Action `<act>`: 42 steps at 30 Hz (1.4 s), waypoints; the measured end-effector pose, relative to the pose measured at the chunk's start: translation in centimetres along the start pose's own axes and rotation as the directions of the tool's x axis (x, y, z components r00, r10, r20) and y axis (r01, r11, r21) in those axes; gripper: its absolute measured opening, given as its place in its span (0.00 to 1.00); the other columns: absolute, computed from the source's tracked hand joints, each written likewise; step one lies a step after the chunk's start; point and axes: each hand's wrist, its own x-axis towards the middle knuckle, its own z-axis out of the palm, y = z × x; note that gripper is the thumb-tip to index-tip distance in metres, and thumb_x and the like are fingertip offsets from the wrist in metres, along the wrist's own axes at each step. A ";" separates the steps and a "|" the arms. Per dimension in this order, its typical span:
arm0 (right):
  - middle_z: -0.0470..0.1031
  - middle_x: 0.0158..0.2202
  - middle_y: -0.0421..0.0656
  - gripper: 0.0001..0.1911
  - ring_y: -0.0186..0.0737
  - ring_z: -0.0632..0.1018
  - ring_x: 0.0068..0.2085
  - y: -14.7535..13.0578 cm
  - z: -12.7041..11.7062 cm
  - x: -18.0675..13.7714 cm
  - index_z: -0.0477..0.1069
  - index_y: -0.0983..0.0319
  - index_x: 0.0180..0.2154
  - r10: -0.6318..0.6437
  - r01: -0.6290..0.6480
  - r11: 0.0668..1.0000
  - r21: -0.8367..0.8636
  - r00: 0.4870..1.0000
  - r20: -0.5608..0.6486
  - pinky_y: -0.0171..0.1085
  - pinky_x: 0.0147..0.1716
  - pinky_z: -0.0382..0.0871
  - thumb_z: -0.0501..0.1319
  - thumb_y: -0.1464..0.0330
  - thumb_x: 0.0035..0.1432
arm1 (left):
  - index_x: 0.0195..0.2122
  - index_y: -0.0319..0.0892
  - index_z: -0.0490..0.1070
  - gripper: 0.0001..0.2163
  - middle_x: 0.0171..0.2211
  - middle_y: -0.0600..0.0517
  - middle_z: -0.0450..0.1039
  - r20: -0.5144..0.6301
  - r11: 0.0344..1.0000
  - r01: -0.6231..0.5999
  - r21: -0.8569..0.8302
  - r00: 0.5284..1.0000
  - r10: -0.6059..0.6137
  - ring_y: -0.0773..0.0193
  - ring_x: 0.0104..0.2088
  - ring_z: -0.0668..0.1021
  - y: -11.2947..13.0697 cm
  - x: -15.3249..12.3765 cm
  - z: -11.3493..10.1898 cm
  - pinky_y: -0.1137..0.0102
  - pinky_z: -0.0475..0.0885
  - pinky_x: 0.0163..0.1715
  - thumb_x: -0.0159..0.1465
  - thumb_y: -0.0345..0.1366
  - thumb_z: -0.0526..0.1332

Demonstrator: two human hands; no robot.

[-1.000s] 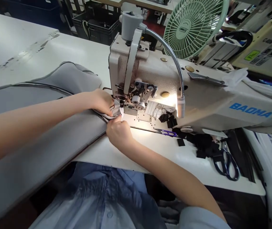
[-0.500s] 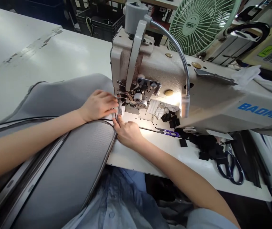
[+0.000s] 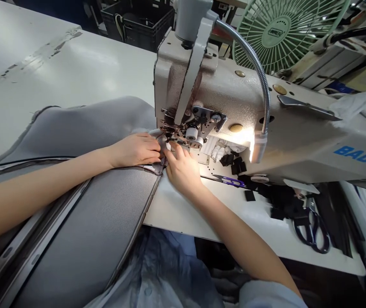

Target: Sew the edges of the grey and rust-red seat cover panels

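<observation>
My left hand (image 3: 136,150) lies across a grey padded mesh panel (image 3: 102,226), its fingers holding the fabric just left of the presser foot (image 3: 174,139) of a BAOMA industrial sewing machine (image 3: 221,92). My right hand (image 3: 183,166) sits right beside it, fingertips gripping the panel's bound edge (image 3: 151,190) near the foot. The bulk of the panel spreads left over the table and hangs off the front. My fingers hide the needle area and the fabric under the foot.
A white worktable (image 3: 32,81) runs left. Purple thread snips (image 3: 231,182), black fabric pieces (image 3: 237,166) and black-handled scissors (image 3: 311,229) lie right of my right hand. A gooseneck lamp (image 3: 260,147) lights the foot. A green fan (image 3: 275,32) stands behind the machine.
My hands have drawn closer together at the presser foot, and my right hand has moved up beside it. The panel has swung round, with more of its curved bound edge lying in front of me.
</observation>
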 end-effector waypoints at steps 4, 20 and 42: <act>0.74 0.48 0.52 0.18 0.47 0.72 0.46 0.6 0.1 -0.3 0.71 0.65 0.53 0.022 -0.023 0.999 0.027 1.000 0.012 0.42 0.44 0.65 0.49 0.73 0.68 | 0.32 0.42 0.78 0.19 0.32 0.49 0.77 -0.024 0.998 -0.016 0.057 1.000 0.017 0.61 0.36 0.76 0.9 0.9 -0.3 0.66 0.68 0.44 0.74 0.40 0.50; 0.75 0.49 0.48 0.16 0.47 0.69 0.46 0.5 -0.1 -0.7 0.76 0.64 0.47 -0.032 0.023 0.991 0.132 0.998 0.063 0.43 0.45 0.64 0.51 0.74 0.67 | 0.50 0.43 0.76 0.18 0.49 0.49 0.78 0.113 0.954 0.147 -0.261 0.986 -0.121 0.60 0.48 0.76 0.9 0.3 -2.1 0.66 0.67 0.50 0.74 0.41 0.47; 0.77 0.46 0.45 0.17 0.45 0.70 0.44 1.0 -0.1 -1.0 0.77 0.62 0.47 -0.006 0.002 0.995 0.103 0.999 0.042 0.43 0.43 0.59 0.50 0.74 0.68 | 0.52 0.43 0.74 0.18 0.53 0.50 0.76 0.153 0.992 0.124 0.030 0.980 -0.127 0.56 0.48 0.74 2.7 0.3 -1.2 0.61 0.63 0.46 0.74 0.40 0.45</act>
